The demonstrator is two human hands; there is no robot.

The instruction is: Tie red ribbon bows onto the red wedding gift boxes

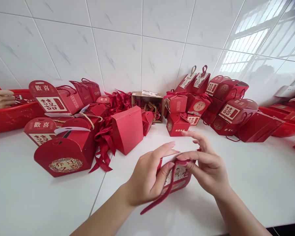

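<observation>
Just above the table in front of me is a small red gift box [180, 175] with a printed picture on its side and a white inner flap at the top. My left hand [148, 173] grips its left side, with the thumb on the near face. A dark red strap [168, 190] runs down from the top edge, its lower end hanging loose below my left thumb. At the upper edge, my right hand [207, 164] pinches the strap between thumb and index finger. The fingertips hide where strap and box meet.
Several red gift boxes [64, 157] stand at left, beside red ribbons [119, 101] and a plain red box [127, 129]. An open carton [159, 113] sits by the tiled wall. More boxes [178, 124] are stacked at right. Another person's hand [1, 100] is over a red basket [14, 116].
</observation>
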